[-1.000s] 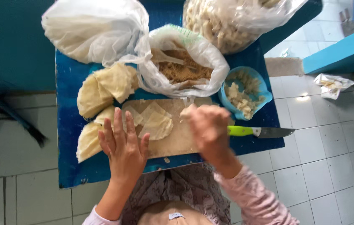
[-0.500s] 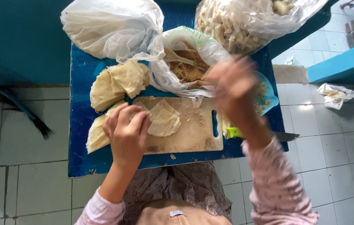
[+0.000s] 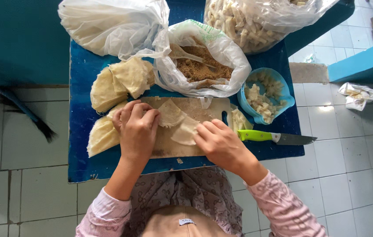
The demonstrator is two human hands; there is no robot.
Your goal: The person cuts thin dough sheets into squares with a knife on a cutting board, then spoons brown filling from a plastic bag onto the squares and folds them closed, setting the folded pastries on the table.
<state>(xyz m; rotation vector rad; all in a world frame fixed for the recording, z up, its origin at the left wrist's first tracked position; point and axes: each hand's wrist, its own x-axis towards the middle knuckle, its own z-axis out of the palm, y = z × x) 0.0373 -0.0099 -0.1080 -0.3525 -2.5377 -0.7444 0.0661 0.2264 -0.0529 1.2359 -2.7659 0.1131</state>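
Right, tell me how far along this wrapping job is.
Done: a big bag of rolled pieces sits at the table's far edge. In hand: the left hand and right hand press on a thin wrapper on the cutting board. Left: stacks of folded wrappers beside the board, brown filling in an open bag, pale chunks in a blue bowl. The green-handled knife lies unused.

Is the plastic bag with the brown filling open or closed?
Open. The plastic bag has its mouth spread wide, so the brown filling and a spoon resting in it are plainly visible from above.
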